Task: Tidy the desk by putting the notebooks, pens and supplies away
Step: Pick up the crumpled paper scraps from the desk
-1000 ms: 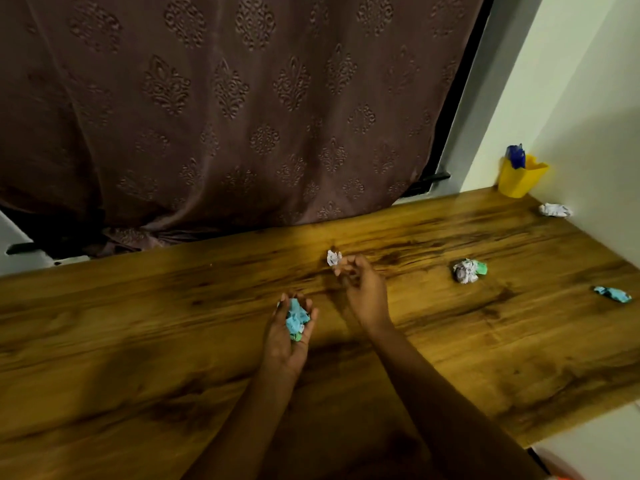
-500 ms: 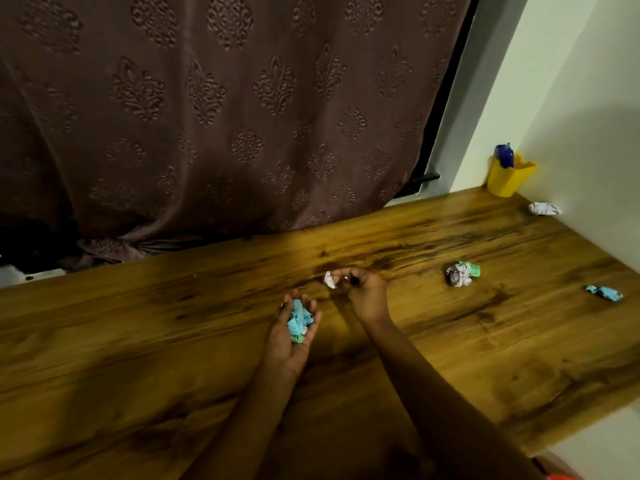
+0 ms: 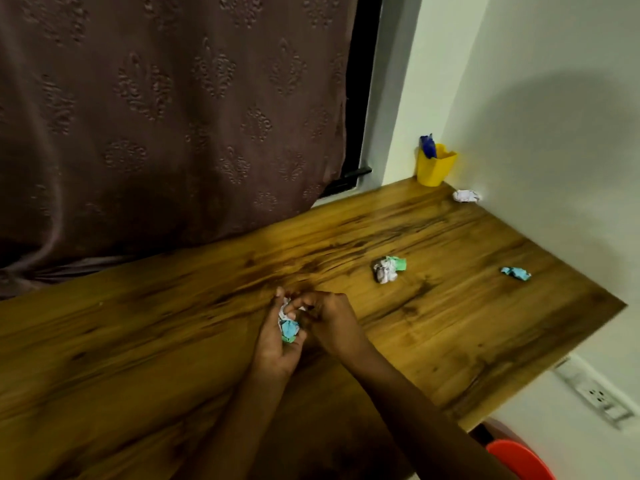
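Head view: right hand point(image 3: 332, 320) has carried the small white crumpled paper scrap point(image 3: 285, 306) off the wooden counter point(image 3: 138, 341) into the left hand point(image 3: 273, 351), centre frame, its fingers point(image 3: 304, 304) pinching it against the cupped blue-green paper wad point(image 3: 289, 329); one more piece gathered, binning still ahead

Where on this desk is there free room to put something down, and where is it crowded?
Widest bare patch of the desk: left of the left hand, up to the curtain. A smaller one: between the white-green wad and the curtain. Crowded: the right end, with blue wad, white wad and yellow cup; the right hand and the left hold crumpled papers mid-desk.
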